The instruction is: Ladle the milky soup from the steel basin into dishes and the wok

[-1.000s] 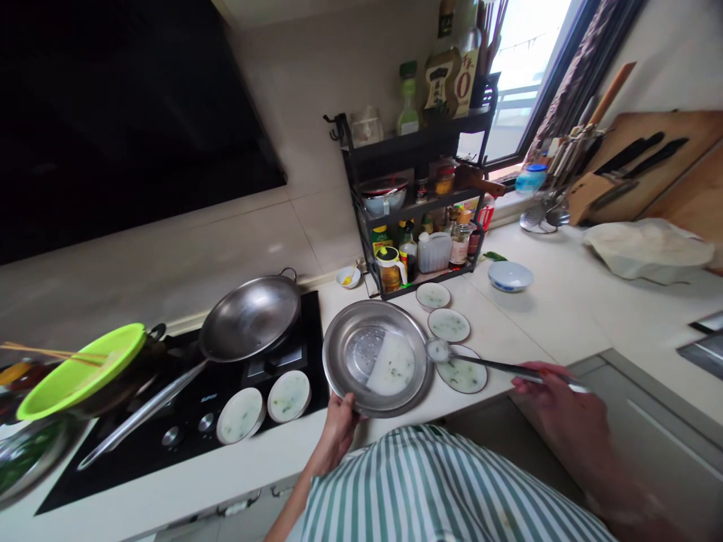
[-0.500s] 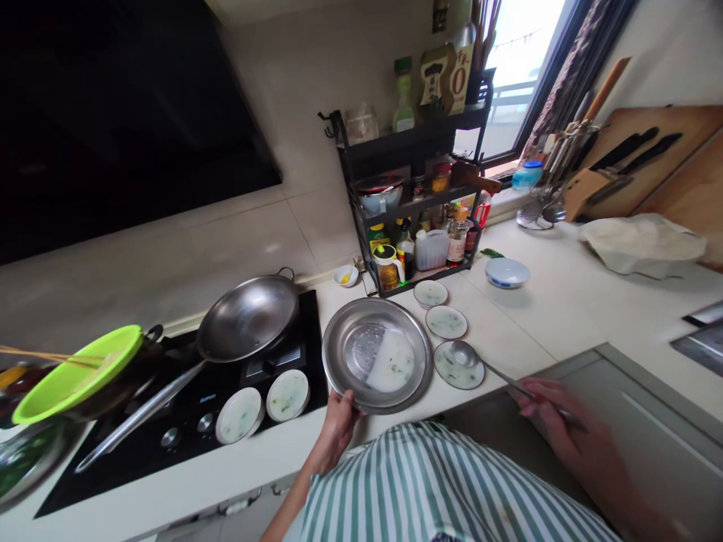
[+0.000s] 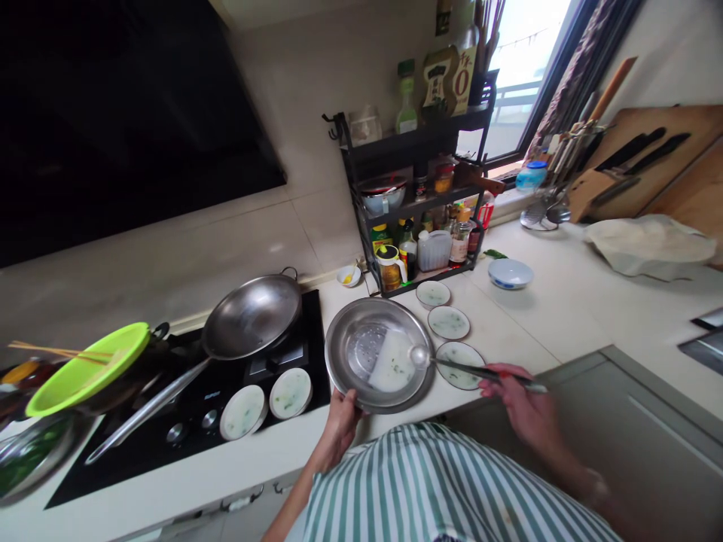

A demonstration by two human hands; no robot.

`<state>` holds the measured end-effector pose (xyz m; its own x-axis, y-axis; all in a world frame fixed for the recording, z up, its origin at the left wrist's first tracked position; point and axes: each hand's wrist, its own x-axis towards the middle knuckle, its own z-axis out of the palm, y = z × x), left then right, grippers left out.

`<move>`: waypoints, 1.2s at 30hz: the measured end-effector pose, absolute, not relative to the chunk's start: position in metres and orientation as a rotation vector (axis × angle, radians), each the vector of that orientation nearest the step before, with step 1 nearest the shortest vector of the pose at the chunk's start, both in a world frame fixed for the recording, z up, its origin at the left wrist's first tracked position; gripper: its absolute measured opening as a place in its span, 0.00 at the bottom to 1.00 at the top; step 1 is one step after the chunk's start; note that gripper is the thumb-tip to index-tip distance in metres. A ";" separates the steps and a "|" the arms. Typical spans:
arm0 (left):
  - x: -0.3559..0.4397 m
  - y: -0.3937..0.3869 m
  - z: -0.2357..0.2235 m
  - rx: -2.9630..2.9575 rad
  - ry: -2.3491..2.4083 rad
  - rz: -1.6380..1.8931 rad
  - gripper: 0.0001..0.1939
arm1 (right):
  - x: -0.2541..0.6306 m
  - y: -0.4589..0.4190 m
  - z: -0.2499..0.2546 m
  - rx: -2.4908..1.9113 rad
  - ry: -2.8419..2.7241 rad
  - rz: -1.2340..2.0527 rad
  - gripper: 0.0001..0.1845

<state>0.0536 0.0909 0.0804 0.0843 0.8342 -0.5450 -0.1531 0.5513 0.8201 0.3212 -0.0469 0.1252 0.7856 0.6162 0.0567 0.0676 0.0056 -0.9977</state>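
My left hand (image 3: 343, 418) grips the near rim of a wide metal basin (image 3: 350, 331), which is tilted so that whitish soup with green bits (image 3: 392, 363) pools on its right side. A metal ladle (image 3: 468, 367) is held by its handle in my right hand (image 3: 523, 403). Its bowl is over the basin's right edge, at the pooled soup. Beneath the ladle's handle stands a small bowl of soup (image 3: 462, 380). Behind it are two more filled bowls, a middle one (image 3: 449, 324) and a far one (image 3: 433, 293).
Two filled bowls (image 3: 242, 412) rest on the black cooktop's front edge, near a wok (image 3: 254, 316) with a long handle. A green plastic basin (image 3: 90, 369) with chopsticks lies at left. A bottle rack (image 3: 418, 203) stands behind; a white bowl (image 3: 510, 273) sits at right.
My right hand has brought the ladle left, from over the nearest small bowl to the right edge of the metal basin. The left hand keeps its hold on the basin.
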 end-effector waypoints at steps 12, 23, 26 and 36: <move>0.055 0.087 0.084 0.668 1.252 0.850 0.13 | 0.298 -0.018 0.086 -1.540 -0.788 0.696 0.21; 0.053 0.088 0.078 0.692 1.246 0.848 0.12 | 0.306 -0.021 0.091 -1.492 -0.682 0.665 0.21; 0.053 0.088 0.077 0.699 1.238 0.848 0.12 | 0.307 -0.020 0.086 -1.455 -0.643 0.683 0.21; 0.053 0.088 0.081 0.688 1.254 0.839 0.12 | 0.311 -0.019 0.074 -1.350 -0.552 0.718 0.20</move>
<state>0.0529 0.0879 0.0806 0.1001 0.8453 -0.5248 -0.1628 0.5342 0.8295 0.3106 -0.0186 0.0740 0.6728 0.7383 -0.0478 -0.1437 0.0671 -0.9873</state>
